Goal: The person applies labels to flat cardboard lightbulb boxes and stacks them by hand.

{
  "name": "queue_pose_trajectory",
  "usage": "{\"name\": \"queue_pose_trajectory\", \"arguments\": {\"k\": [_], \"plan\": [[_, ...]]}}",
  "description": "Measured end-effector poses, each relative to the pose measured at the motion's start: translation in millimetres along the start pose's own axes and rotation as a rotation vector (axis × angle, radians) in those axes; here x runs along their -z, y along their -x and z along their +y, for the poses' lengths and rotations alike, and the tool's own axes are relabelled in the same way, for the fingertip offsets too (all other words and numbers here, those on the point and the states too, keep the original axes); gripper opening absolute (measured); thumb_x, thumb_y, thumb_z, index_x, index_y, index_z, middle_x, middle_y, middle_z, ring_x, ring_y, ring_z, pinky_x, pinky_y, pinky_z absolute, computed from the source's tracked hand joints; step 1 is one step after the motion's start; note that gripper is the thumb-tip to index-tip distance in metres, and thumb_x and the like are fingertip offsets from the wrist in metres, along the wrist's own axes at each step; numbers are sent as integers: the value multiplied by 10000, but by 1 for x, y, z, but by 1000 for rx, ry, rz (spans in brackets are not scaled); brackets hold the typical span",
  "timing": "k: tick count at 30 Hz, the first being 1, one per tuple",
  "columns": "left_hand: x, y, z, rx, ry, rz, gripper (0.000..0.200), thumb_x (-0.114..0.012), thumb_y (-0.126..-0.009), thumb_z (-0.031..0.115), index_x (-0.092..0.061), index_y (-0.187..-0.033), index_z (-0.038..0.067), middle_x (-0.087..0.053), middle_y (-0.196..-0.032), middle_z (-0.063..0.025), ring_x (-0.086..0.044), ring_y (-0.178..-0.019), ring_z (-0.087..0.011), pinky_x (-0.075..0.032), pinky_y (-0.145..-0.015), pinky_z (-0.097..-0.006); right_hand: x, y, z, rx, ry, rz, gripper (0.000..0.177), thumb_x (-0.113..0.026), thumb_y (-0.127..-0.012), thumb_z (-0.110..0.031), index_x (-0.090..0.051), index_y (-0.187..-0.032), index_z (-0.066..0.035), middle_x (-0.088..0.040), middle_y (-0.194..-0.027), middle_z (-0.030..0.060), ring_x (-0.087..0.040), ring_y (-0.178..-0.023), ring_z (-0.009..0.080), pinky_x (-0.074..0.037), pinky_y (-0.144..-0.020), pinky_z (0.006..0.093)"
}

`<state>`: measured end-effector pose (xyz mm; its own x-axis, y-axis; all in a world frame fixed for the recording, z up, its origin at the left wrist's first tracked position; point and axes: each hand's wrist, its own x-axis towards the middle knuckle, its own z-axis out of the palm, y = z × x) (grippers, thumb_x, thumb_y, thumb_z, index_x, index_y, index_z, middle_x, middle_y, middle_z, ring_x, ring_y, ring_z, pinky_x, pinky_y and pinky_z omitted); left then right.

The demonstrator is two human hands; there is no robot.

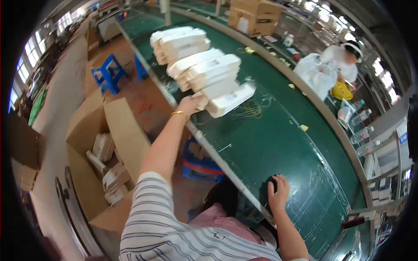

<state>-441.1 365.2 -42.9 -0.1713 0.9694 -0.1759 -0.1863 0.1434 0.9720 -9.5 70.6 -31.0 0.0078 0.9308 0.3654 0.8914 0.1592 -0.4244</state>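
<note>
My left hand [190, 105] is stretched out to the near end of a row of long white cartons. Its fingers close around the end of a white carton [220, 90], partly hidden by the hand. Beside it a single white carton [233, 99] lies aslant on the green conveyor belt [261, 148]. Further along, more white cartons [180, 43] stand stacked in bundles. Near the belt's close edge rests my right hand [278, 192], its fingers curled over something dark that I cannot make out.
Loose rubber bands [254, 111] lie beside the cartons. An open cardboard box [124, 126] with cartons inside stands on the floor at left, near a blue stool [109, 74]. Across the belt are a person [342, 61], plastic bottles [361, 135] and a closed cardboard box [252, 17].
</note>
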Motion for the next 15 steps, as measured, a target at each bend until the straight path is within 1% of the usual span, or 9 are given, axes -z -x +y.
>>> {"name": "queue_pose_trajectory", "arguments": {"k": [2,3,4,6,8,10,13,14,15], "plan": [[-4,22,0,-214,-417,270,638,-769,-785,382,-586,-1182,-82,-681,-1048,-190,-675,-930,-275,-537,-842,-357,0,-2,0,26,-13,-15,255,-649,-854,-127,-629,-1088,-26,-605,-1175,166,-548,-1151,353,-394,-996,459],[3,30,-2,-294,-513,347,610,-757,-802,362,-584,-1195,-71,-673,-1064,-184,-669,-943,-265,-536,-843,-353,-1,-3,0,37,-14,-26,253,-640,-862,-118,-626,-1092,-15,-602,-1179,175,-548,-1146,360,-400,-995,460],[9,44,-2,-374,-520,377,582,-745,-818,341,-581,-1208,-60,-664,-1081,-177,-663,-957,-254,-535,-845,-348,-1,-4,-1,48,-13,-37,251,-631,-870,-110,-622,-1097,-5,-600,-1182,185,-549,-1141,368,-406,-994,460],[30,76,-3,-437,-375,341,530,-720,-852,299,-575,-1235,-37,-647,-1113,-163,-651,-983,-234,-532,-847,-339,-4,-7,-2,67,-4,-63,247,-614,-885,-93,-615,-1107,16,-594,-1190,204,-551,-1131,382,-418,-991,462],[60,115,-4,-409,-208,305,481,-695,-885,258,-569,-1262,-14,-630,-1146,-149,-639,-1010,-213,-530,-849,-329,-6,-8,-5,86,34,-77,256,-601,-899,-90,-608,-1127,26,-583,-1207,217,-547,-1132,391,-423,-989,465],[99,165,2,-341,-2,261,396,-645,-927,226,-585,-1249,3,-626,-1147,-118,-636,-1002,-175,-528,-840,-299,-3,-9,-3,93,89,-81,281,-594,-906,-100,-598,-1158,25,-563,-1237,226,-536,-1146,396,-419,-993,469],[184,243,27,-209,21,409,323,-596,-957,195,-604,-1222,10,-646,-1074,-66,-627,-921,-122,-529,-815,-277,-14,-17,-19,154,118,-135,331,-592,-911,-117,-577,-1209,24,-532,-1285,239,-510,-1181,411,-404,-1010,478],[218,258,23,-190,-10,482,319,-591,-959,196,-609,-1215,7,-653,-1046,-53,-627,-905,-116,-528,-811,-272,-24,-25,-39,213,102,-155,351,-594,-910,-126,-568,-1227,24,-524,-1298,242,-498,-1198,417,-396,-1018,482],[251,274,20,-169,-40,553,315,-586,-961,197,-614,-1208,4,-660,-1019,-40,-626,-889,-109,-527,-806,-266,-35,-35,-60,279,76,-182,428,-624,-885,-144,-534,-1274,9,-496,-1334,238,-466,-1237,419,-372,-1039,491]]}}
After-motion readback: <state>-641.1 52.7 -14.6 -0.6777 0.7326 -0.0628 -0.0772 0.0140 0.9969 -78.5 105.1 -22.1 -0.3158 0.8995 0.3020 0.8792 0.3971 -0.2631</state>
